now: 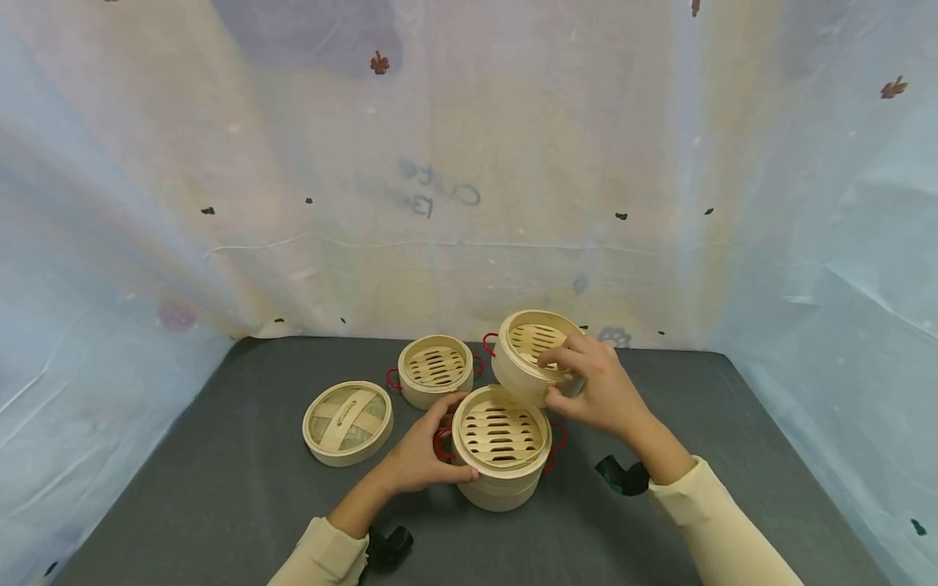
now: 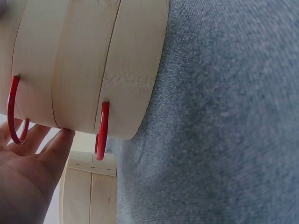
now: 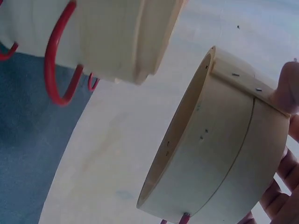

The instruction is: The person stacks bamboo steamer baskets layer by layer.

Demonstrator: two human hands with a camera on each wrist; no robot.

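My right hand (image 1: pixel 593 381) pinches the rim of a round bamboo steamer basket (image 1: pixel 513 370), thumb outside and fingers over the edge. This basket is held tilted in the air, above and behind a stack of steamer baskets (image 1: pixel 501 484); the right wrist view shows a gap between the basket (image 3: pixel 219 135) and the stack (image 3: pixel 107 37). Around the left side of that stack curves my left hand (image 1: pixel 421 456), thumb at the front and fingers behind. Red loop handles (image 2: pixel 102 130) stick out from the stacked tiers. The slatted floor of the top tier is visible.
Behind the left hand, a smaller steamer basket (image 1: pixel 432 395) with red handles stands on the dark grey cloth (image 1: pixel 242 480). A woven bamboo lid (image 1: pixel 348 423) lies to its left. A pale plastic sheet (image 1: pixel 513 163) hangs behind the table.
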